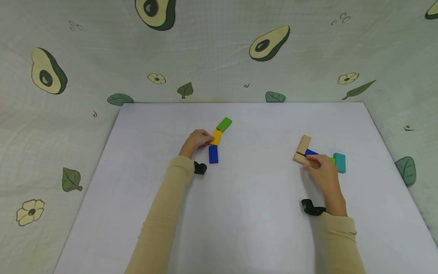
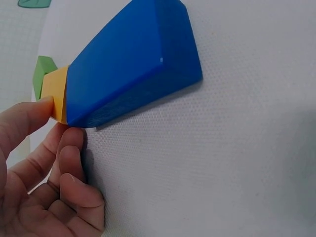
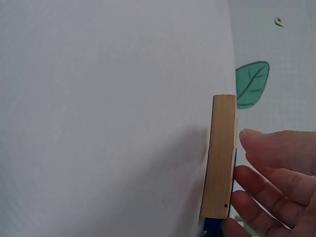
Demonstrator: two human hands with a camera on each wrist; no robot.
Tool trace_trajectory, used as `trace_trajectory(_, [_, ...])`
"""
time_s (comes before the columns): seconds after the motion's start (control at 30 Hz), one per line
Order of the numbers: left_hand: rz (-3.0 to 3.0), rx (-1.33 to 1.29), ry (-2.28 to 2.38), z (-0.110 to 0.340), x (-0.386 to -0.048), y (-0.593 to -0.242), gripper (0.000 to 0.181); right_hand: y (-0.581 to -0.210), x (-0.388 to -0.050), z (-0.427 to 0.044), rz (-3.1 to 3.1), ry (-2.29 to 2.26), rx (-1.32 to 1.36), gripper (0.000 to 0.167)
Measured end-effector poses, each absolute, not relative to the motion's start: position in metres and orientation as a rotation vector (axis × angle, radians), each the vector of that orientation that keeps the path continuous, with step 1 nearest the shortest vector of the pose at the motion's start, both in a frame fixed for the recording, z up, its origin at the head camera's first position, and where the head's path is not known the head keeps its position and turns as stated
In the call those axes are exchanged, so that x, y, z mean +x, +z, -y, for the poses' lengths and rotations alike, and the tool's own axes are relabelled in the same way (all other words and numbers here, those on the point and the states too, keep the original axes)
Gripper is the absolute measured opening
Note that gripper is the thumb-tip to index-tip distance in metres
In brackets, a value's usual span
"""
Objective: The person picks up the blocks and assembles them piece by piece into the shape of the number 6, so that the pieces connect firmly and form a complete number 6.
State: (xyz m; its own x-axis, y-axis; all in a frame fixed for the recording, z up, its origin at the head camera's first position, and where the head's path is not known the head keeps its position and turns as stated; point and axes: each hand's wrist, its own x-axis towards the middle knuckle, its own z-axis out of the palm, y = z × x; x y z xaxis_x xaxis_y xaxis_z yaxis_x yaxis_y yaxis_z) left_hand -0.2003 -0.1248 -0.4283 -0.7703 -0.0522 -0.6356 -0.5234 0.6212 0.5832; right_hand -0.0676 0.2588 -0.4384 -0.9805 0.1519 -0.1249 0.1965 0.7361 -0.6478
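Note:
My left hand [image 1: 197, 141] pinches a yellow block [image 1: 216, 137] between thumb and fingers. The yellow block stands in a bent row between a green block [image 1: 224, 124] and a blue block [image 1: 213, 155], which looms large in the left wrist view. On the right, my right hand [image 1: 324, 171] hovers at a plain wooden block [image 1: 300, 158]; thumb and fingers are spread along its top edge, with no firm grip visible. Another wooden block [image 1: 303, 144], a second blue block [image 1: 311, 152], a partly hidden green block [image 1: 331, 160] and a teal block [image 1: 340, 163] surround that hand.
A white tabletop [image 1: 239, 213] lies under everything. Behind and at the sides hangs a pale cloth [image 1: 219, 49] printed with avocados, leaves and flowers. Black wrist devices jut out beside the left wrist [image 1: 200, 168] and right wrist [image 1: 310, 207].

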Motion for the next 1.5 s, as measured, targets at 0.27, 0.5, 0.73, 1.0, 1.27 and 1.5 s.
trace_trajectory(0.27, [-2.263,-0.463,1.051,0.124,-0.202,-0.43,0.026,-0.437,-0.07,-0.255,-2.916,-1.005,0.252,0.035])
trace_trajectory(0.5, [-2.264,-0.449,1.077,0.124,-0.2,-0.428,0.025,-0.438,-0.072,-0.253,-2.889,-0.937,0.233,0.036])
trace_trajectory(0.73, [-2.271,-0.45,1.053,0.124,-0.2,-0.428,0.025,-0.439,-0.072,-0.252,-2.872,-0.901,0.21,0.037])
trace_trajectory(1.0, [-2.263,-0.46,1.06,0.123,-0.201,-0.427,0.023,-0.438,-0.071,-0.25,-2.86,-0.928,0.25,0.037])
trace_trajectory(1.27, [-2.274,-0.449,1.056,0.124,-0.201,-0.428,0.024,-0.434,-0.069,-0.244,-2.849,-0.971,0.274,0.039])
trace_trajectory(1.5, [-2.281,-0.448,1.058,0.124,-0.202,-0.43,0.024,-0.427,-0.066,-0.231,-2.802,-1.014,0.268,0.04])
